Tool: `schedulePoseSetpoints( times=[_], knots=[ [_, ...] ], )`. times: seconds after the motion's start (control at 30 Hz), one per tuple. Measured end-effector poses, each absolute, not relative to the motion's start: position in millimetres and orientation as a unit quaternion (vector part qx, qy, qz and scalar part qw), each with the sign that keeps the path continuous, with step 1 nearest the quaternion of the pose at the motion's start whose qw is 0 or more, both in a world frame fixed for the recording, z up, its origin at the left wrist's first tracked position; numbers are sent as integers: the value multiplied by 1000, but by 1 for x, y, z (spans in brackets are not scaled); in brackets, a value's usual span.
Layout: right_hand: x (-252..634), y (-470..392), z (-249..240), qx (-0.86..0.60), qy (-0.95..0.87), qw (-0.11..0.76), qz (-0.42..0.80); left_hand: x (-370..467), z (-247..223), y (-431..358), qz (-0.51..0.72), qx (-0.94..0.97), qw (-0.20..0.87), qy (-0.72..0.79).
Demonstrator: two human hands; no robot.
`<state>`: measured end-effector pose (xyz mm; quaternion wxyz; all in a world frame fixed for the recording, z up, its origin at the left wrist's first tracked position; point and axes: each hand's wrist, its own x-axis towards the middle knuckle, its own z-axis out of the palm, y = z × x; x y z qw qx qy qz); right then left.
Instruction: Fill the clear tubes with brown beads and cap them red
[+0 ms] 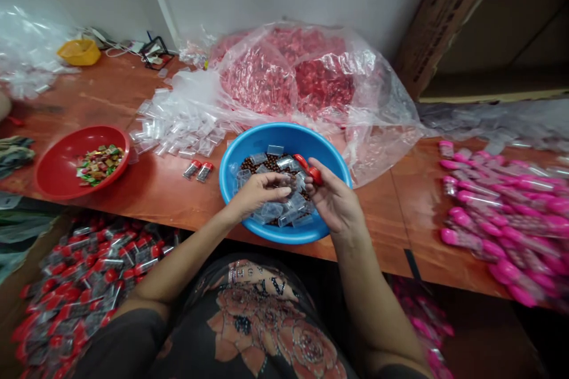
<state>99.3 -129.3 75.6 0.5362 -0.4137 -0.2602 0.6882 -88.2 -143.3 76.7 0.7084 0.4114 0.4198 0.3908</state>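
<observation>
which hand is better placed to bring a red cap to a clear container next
Probably the right hand: it holds a red cap over the blue basin, while the left hand shows none.

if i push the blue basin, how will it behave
The blue basin looks like smooth, hard plastic, so it should stay stiff. The brown beads inside look round and would likely roll. The clear containers lie loose and may slide.

The reddish-brown wooden worktop [162,183] carried a round blue plastic basin [291,236], two red-capped clear containers [205,172] beside it, a round red plastic bowl [57,166] further left, a heap of clear plastic pieces [186,124] and a transparent red-filled bag [288,71] behind, and pink-ended clear tubes [515,213] rightward.
</observation>
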Motion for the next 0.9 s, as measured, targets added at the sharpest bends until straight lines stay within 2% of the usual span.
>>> schedulePoseSetpoints(
  times=[0.13, 0.33, 0.73, 0.9],
  knots=[
    [97, -135, 68, -398, -291, 522, 696, -86, 72, -148, 380, 420, 711, 416],
    [93, -144, 61, -405, -405, 549, 609, -83, 66, -153, 377, 444, 687, 434],
    [104, -158, 62, -370, -620, 481, 497, -82, 65, -156, 388, 455, 691, 406],
    [104, -164, 62, -348, -642, 493, 473, -80, 67, -156, 392, 455, 699, 389]
  ],
)
